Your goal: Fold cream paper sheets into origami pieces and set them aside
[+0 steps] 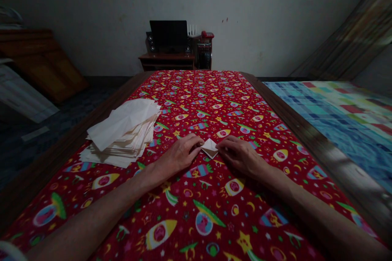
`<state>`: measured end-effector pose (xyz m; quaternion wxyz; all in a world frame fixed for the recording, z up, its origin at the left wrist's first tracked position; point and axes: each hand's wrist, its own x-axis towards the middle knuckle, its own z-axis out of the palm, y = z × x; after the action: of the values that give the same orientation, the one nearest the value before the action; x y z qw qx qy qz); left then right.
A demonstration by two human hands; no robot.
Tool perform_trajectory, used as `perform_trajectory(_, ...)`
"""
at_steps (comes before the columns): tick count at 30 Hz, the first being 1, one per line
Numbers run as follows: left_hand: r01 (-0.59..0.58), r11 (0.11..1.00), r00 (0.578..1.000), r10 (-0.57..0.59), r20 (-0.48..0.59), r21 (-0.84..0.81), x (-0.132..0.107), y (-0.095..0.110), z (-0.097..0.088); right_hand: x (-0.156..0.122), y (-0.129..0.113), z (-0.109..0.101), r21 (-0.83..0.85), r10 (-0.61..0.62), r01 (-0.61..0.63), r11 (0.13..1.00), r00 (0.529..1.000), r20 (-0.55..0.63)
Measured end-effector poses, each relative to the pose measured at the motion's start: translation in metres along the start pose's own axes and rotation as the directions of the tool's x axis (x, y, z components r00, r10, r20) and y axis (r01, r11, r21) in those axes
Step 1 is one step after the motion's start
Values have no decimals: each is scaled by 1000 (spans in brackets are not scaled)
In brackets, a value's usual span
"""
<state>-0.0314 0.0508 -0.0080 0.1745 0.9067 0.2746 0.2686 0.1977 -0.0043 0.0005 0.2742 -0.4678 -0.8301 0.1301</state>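
A small piece of folded white paper [210, 147], roughly diamond-shaped with crease lines, lies low over the red patterned cloth [202, 114]. My left hand [186, 149] pinches its left corner between thumb and fingers. On the opposite corner my right hand [237, 151] has its fingertips closed. Both wrists rest near the cloth. To the left of my left hand sits an uneven stack of white paper sheets [122, 130], the top ones showing creases.
The cloth covers a long table with dark wooden edges [346, 171]. At the far end stand a black monitor [169, 36], speakers and a red telephone [207, 34]. A bed with a blue checked cover [318, 110] is on the right, a wooden cabinet [39, 57] on the left.
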Motion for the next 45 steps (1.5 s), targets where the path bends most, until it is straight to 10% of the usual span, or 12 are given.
perform_trajectory(12,62,998,998,-62,-30,22,7,5,0,-1,-8,-4,-26,-6,7,1000,999,48)
perform_trajectory(20,309,931,946,-322,37,192,14,22,5,-2,-5,3,-24,-62,62,998,998,4)
perform_trajectory(25,342,939,939,-343,22,46,16,24,5,0,-4,5,-21,-8,5,1000,989,-150)
perform_trajectory(45,-5,997,972,-13,-234,-76,20,40,-19,12,-26,4,316,117,15,949,912,-394)
